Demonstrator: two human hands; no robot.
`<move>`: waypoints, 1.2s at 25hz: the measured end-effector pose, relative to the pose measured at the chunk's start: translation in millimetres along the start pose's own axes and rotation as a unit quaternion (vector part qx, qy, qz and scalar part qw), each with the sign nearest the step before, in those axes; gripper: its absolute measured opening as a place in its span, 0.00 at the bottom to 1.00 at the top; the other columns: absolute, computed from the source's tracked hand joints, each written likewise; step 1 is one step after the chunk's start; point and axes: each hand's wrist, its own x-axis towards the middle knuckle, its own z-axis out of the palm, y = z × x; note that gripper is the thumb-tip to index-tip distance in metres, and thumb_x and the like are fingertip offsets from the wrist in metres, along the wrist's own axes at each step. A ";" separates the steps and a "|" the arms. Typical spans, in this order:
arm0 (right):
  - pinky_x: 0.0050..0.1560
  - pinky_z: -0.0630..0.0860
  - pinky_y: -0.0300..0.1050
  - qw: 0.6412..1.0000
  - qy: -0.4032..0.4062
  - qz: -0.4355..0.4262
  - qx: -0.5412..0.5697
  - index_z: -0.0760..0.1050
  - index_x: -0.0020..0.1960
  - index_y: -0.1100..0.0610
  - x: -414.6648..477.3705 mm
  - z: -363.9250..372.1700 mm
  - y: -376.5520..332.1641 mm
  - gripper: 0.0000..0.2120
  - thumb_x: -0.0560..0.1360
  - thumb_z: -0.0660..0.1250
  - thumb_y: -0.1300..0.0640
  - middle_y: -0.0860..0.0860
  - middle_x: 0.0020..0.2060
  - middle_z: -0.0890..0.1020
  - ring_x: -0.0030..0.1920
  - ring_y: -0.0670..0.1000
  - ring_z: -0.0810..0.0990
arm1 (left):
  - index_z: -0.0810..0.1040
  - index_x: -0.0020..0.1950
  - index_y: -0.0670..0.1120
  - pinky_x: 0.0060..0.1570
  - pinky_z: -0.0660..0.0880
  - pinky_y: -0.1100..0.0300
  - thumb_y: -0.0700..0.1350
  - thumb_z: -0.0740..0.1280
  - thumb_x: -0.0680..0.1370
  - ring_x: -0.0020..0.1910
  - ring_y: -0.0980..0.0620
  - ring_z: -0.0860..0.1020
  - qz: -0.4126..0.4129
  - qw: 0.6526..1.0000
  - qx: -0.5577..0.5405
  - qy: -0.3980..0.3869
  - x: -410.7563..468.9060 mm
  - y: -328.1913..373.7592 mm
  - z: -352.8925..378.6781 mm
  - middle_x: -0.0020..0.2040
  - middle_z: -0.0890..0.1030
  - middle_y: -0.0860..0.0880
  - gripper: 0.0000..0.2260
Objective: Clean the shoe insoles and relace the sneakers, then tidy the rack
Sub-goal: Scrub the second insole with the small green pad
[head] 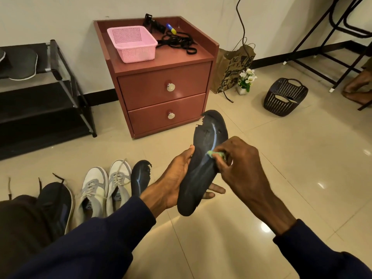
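My left hand (177, 178) grips a dark, worn insole (203, 158) from below, its torn toe end pointing up and away. My right hand (239, 160) pinches a small green cloth (216, 154) against the insole's middle. A second dark insole (141, 178) lies on the floor beside a pair of white sneakers (106, 188). A dark sneaker (56, 204) with loose lace ends sits further left. Black laces (179, 42) lie tangled on the red nightstand (161, 77). The black shoe rack (40, 93) stands at left with another insole (22, 63) on its top shelf.
A pink basket (132, 43) sits on the nightstand. A dark woven basket (284, 96), a paper bag (231, 69) and a small flower pot (246, 81) stand on the tiled floor to the right. Black metal frame legs (332, 53) and another person's foot (358, 87) are at far right.
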 end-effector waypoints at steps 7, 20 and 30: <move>0.42 0.80 0.34 0.986 -0.150 -0.017 0.064 0.86 0.48 0.55 -14.4 6.7 -19.3 0.05 0.72 0.76 0.59 0.48 0.43 0.84 0.40 0.44 0.81 | 0.77 0.71 0.47 0.44 0.82 0.47 0.64 0.58 0.83 0.44 0.43 0.85 0.015 1.000 -0.011 0.006 -0.9 -4.2 -1.6 0.54 0.85 0.42 0.27; 0.45 0.81 0.43 1.000 -0.004 0.012 -0.020 0.84 0.50 0.58 4.3 7.0 -1.2 0.09 0.71 0.77 0.58 0.54 0.45 0.83 0.41 0.51 0.81 | 0.81 0.61 0.45 0.37 0.79 0.54 0.58 0.55 0.84 0.40 0.38 0.84 -0.003 1.000 -0.014 -0.004 -4.0 0.5 2.6 0.47 0.85 0.40 0.22; 0.45 0.79 0.39 1.000 -0.011 0.021 -0.009 0.84 0.50 0.59 -0.9 10.9 -1.1 0.09 0.71 0.78 0.59 0.53 0.45 0.83 0.41 0.47 0.79 | 0.83 0.61 0.43 0.55 0.79 0.44 0.58 0.63 0.83 0.49 0.41 0.84 0.027 0.998 -0.047 0.010 -7.0 0.1 3.7 0.56 0.85 0.40 0.20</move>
